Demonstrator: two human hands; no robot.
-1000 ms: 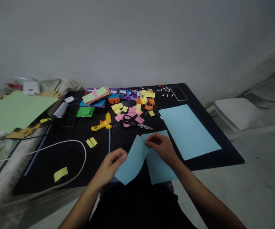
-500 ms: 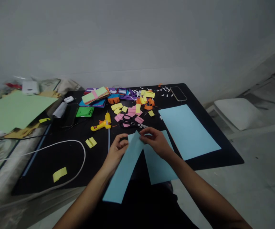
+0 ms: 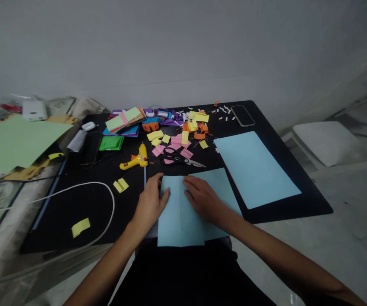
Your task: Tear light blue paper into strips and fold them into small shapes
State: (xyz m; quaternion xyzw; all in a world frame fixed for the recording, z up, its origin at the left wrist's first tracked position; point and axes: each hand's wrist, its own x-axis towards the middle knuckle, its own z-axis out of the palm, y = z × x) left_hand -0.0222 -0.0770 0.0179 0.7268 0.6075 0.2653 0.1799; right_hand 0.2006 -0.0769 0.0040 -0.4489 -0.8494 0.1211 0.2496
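Flatly, left hand [image 3: 149,200] and right hand [image 3: 204,200] rest palm-down on the creased blue sheet [image 3: 174,223], each grip unclenched.

The right hand [image 3: 204,202] hides part of the creased blue sheet [image 3: 170,219] beneath it.

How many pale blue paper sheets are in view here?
3 visible: a creased sheet touched by the left hand and right hand, a second sheet it partly overlaps on the right, and a larger sheet farther right. More may be hidden underneath.
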